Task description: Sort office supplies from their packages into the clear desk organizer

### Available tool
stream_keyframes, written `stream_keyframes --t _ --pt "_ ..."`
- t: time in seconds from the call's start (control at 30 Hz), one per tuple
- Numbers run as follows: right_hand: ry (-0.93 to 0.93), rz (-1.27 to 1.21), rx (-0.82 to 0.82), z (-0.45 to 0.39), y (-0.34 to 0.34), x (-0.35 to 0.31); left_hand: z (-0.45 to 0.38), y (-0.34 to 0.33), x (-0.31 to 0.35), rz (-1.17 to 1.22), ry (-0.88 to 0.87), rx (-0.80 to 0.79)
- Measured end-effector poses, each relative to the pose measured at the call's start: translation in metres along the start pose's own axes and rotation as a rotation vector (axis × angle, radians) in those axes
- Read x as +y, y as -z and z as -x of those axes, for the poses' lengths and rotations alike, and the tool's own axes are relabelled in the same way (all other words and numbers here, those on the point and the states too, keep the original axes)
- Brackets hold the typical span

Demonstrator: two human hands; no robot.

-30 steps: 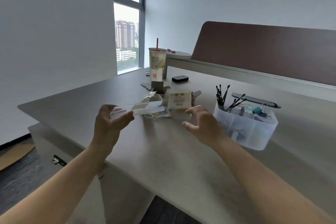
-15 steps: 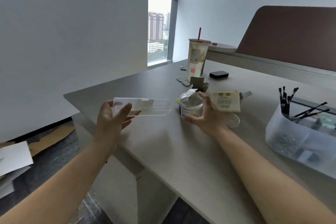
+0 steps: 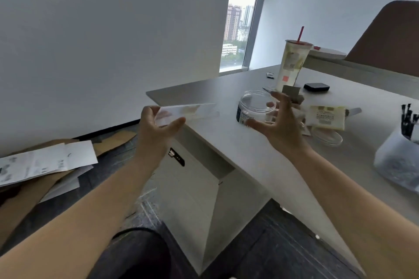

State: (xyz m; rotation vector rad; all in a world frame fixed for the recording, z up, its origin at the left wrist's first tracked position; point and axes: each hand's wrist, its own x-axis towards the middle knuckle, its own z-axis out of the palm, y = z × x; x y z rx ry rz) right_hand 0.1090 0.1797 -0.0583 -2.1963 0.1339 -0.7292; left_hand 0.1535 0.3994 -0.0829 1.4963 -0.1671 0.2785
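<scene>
Landmark: round clear plastic jar [image 3: 256, 106] w/ dark label, lid off, standing upright on the grey table [image 3: 260, 161] near its left corner.

L hand [image 3: 156, 129]: grip closed on a flat clear plastic package [image 3: 186, 112], thumb under, fingers over its near end. Package held roughly level, left of the jar, partly out past the table's left edge, above the floor; not touching the jar. Contents blurred, a pale patch inside, can't tell what.

R hand [image 3: 281, 127]: grip open, fingers spread and fairly straight, holding nothing. Sits just right of the jar; fingertips seen thru/behind the jar's right wall. Touching or just apart, can't tell.

Right of the jar, beyond the R hand: cream-yellow flat packet [image 3: 326, 114] w/ printed label, lying on the table. Nearer than that, a clear round lid [image 3: 327, 138], flat on the table.

Far right of the jar, at frame edge: translucent clear desk organizer [image 3: 396, 161], only partly in view; black stick-like items [image 3: 408, 115] stand in its back part, something greyish in the front compartment, too blurred to name.

Behind the jar: tall pale drink cup [image 3: 292, 63] w/ red straw, upright; small grey-brown card-like piece [image 3: 291, 92] at its base; black flat oblong object [image 3: 316, 87] right of the cup.

Far left of the jar, down on the floor: white printed sheets [image 3: 45, 163] over brown cardboard [image 3: 29, 201].
</scene>
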Motion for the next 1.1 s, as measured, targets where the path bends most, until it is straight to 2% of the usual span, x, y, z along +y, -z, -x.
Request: stream_keyframes --t 0.17,0.33,0.47,0.63,0.87,1.0,1.1 --pt "0.057 -0.046 -0.142 0.044 -0.041 -0.049 0.036 0.085 0.004 -0.297 -0.157 0.079" --pt "0.056 -0.067 -0.356 0.091 -0.112 -0.066 0.062 0.166 -0.020 -0.536 -0.090 0.081" --pt "-0.017 -0.077 -0.487 0.120 -0.179 -0.044 0.073 0.202 -0.053 -0.747 0.057 0.040" --pt "-0.162 0.012 -0.703 0.156 -0.249 0.010 0.080 0.232 -0.143 -0.752 0.312 -0.026" --pt "-0.266 0.073 -0.890 0.191 -0.312 0.064 0.087 0.233 -0.232 -0.811 0.561 -0.128" --pt "-0.269 0.154 -0.996 0.191 -0.327 0.077 0.079 0.226 -0.256 -0.841 0.663 -0.284" --pt "-0.223 0.230 -1.003 0.189 -0.327 0.082 0.078 0.227 -0.261 -0.954 0.695 -0.432"
